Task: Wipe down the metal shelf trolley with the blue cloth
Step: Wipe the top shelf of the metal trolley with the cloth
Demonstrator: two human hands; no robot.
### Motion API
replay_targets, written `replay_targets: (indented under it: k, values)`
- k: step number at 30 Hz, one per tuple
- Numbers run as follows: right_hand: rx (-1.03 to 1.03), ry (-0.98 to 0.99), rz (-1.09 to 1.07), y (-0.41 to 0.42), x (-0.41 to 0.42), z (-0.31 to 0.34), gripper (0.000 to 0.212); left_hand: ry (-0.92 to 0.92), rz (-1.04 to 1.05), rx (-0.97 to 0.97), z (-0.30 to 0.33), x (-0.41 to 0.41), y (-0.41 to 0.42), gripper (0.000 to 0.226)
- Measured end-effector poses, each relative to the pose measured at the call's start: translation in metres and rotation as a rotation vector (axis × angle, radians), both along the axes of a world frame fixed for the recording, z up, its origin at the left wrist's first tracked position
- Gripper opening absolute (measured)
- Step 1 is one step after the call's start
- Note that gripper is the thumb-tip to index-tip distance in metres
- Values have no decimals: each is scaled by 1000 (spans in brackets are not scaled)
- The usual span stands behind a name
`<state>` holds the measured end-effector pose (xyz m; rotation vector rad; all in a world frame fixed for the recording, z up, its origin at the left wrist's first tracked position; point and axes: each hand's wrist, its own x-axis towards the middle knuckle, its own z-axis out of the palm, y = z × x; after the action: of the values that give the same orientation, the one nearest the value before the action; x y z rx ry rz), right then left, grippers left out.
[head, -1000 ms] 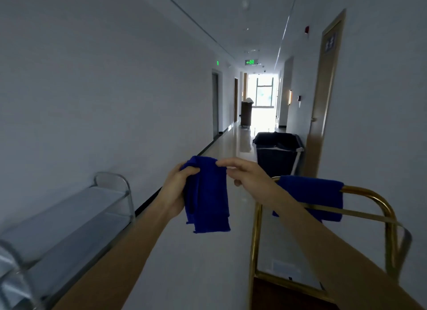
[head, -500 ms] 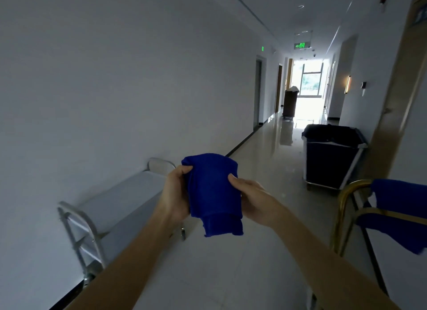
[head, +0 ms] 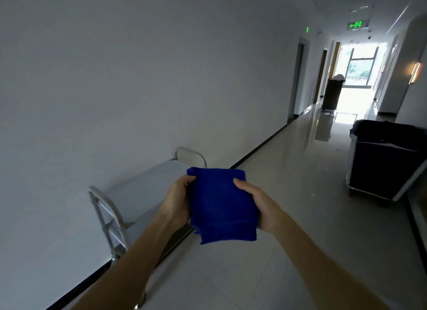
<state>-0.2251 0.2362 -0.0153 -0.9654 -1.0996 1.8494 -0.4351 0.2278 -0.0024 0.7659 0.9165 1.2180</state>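
Note:
A folded blue cloth [head: 221, 205] is held up in front of me between both hands. My left hand [head: 176, 202] grips its left edge, thumb on top. My right hand [head: 258, 205] grips its right edge, fingers hidden behind the fabric. The metal shelf trolley [head: 143, 189] stands against the left wall, below and left of the cloth. It has curved silver end rails and a flat pale top shelf. My left forearm covers part of its lower shelves.
A dark laundry cart [head: 385, 164] stands on the right side of the corridor. Farther down is a brown cart [head: 332, 92] near a bright window. A white wall runs along the left with a black skirting. Glossy floor lies ahead.
The view has swung left, so the gold trolley with a blue cloth has left the frame. The hands have folded the cloth flatter and now hold it by both sides.

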Motion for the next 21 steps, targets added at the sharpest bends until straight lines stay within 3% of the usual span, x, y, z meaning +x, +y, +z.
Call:
replay_targets:
  k: [5, 11, 21]
  values:
    - [-23, 42, 83, 84, -13, -4, 47, -11, 81, -16, -1, -10, 76, 34]
    - [-26, 69, 171, 183, -38, -9, 68, 66, 171, -44, 8, -29, 169, 34]
    - [-85, 210, 196, 309, -86, -40, 63, 111, 221, -78, -7, -71, 289, 36]
